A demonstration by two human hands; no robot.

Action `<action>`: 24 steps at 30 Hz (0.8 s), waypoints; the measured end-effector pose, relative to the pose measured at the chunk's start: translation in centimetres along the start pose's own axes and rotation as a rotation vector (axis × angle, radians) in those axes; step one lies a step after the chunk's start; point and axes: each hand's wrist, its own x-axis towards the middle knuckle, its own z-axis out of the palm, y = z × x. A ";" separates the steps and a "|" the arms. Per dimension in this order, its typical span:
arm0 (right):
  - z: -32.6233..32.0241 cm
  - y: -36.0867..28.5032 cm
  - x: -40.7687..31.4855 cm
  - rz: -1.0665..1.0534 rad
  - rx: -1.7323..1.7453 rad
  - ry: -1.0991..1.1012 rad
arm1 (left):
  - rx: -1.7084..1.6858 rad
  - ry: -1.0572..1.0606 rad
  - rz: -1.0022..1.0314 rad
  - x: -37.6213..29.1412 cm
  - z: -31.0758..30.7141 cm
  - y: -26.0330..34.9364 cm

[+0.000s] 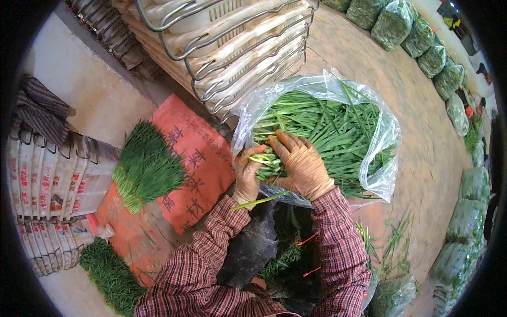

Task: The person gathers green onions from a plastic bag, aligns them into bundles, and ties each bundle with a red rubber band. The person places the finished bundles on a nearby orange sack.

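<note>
Long green garlic chives [321, 123] lie in a clear plastic bag [382, 166] whose mouth is spread wide. Their pale cut ends point toward the left side of the bag. My left hand [248, 170] cups those stem ends between thumb and fingers. Across the same stems lies my right hand [303, 164], its fingers curled over a clump of chives. Both hands appear to wear thin, stained gloves. One loose chive stalk [259, 201] crosses my left wrist. The stems under my right palm are hidden.
Tall stacks of white plastic crates [237, 47] with metal handles stand ahead; more crates [51, 178] are at left. Banded chive bundles [148, 166] lie on a red woven sack [198, 158]. Another chive pile [111, 277] lies lower left. Filled bags [431, 59] line the right side.
</note>
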 end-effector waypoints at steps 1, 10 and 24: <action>0.6 0.2 0.1 0.004 0.006 -0.010 | -0.054 0.001 -0.024 -0.3 0.1 0.1; -4.5 4.8 0.2 0.301 0.289 0.119 | 0.344 -0.047 0.122 0.6 -0.2 -2.7; -2.6 4.2 -2.1 0.171 0.426 0.409 | 1.200 -0.201 0.634 5.6 6.1 0.9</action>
